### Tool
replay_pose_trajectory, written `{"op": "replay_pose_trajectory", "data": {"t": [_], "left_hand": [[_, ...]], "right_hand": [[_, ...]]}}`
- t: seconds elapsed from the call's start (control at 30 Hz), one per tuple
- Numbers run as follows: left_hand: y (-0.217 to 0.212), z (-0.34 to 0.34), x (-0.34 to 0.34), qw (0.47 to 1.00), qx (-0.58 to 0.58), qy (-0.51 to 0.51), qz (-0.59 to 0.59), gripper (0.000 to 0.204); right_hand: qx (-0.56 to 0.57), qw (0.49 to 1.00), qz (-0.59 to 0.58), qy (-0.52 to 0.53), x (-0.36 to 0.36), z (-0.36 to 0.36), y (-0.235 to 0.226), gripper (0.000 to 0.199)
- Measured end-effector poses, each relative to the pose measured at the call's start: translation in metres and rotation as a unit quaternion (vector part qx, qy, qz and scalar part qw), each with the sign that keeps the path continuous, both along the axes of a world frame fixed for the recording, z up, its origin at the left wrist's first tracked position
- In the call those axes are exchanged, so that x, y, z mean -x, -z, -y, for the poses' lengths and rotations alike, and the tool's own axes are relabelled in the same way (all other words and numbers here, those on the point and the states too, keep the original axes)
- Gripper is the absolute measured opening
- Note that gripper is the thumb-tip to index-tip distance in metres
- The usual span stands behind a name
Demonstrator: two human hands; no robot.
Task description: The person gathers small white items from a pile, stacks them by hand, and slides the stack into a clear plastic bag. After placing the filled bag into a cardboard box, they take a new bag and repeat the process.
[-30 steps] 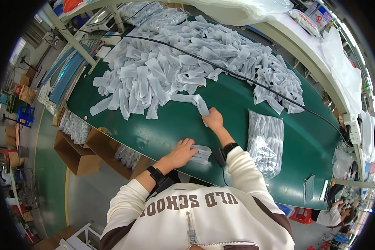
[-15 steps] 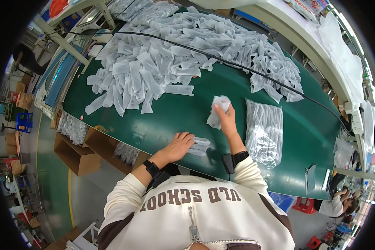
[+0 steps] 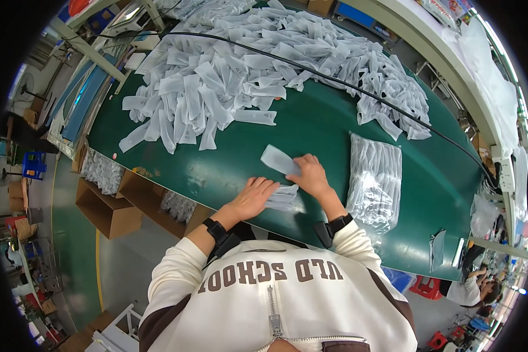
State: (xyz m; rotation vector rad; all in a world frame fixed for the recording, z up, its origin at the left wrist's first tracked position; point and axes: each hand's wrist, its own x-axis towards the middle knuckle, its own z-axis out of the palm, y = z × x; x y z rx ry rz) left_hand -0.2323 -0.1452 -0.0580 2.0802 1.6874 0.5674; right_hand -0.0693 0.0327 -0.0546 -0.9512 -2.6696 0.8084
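Nearest the body, the left hand (image 3: 253,196) lies flat, palm down, its fingers (image 3: 268,186) spread and pressing on a small stack of flat pale grey packets (image 3: 283,198) on the green counter (image 3: 229,158); nothing is gripped there, the stack is only held down. Just beside it, to its right, the right hand (image 3: 311,176) has its fingers closed on one end of a single pale grey rectangular packet (image 3: 278,159), which sticks out up and to the left of the knuckles, its long axis slanting away from the stack and lifted slightly off the counter. The stack lies just below and left of that held packet, between the two hands, with the right hand the nearer to it. Well to the right of the right fingers lies a clear plastic bag filled with bundled grey packets (image 3: 374,179). Farther off, beyond both hands, a broad loose heap of the same grey packets (image 3: 246,76) covers the counter, crossed by a black cable (image 3: 334,82).
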Motion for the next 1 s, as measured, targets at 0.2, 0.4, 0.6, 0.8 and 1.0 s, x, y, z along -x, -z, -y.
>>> {"op": "replay_pose_trajectory", "data": {"t": [0.2,0.4,0.6,0.8,1.0], "left_hand": [[-0.011,-0.006,-0.004,0.997,-0.064,0.007,-0.053,0.073],[-0.018,-0.008,-0.002,0.997,-0.026,0.002,-0.074,0.070],[0.009,0.003,-0.005,0.998,-0.003,-0.011,-0.064,0.080],[0.001,0.006,-0.004,0.999,0.018,-0.035,0.003,0.083],[-0.002,0.008,0.005,0.998,-0.013,-0.052,0.029,0.079]], "right_hand": [[0.029,0.999,0.038,-0.016,-0.008,0.009,0.022,0.045],[0.146,0.976,0.011,-0.164,0.016,-0.004,0.005,0.038],[-0.132,0.974,-0.160,-0.088,0.112,-0.047,-0.007,0.034],[-0.260,0.959,0.026,-0.110,0.153,-0.058,0.021,0.040],[-0.051,0.990,-0.013,-0.131,0.080,-0.032,0.016,0.031]]}}
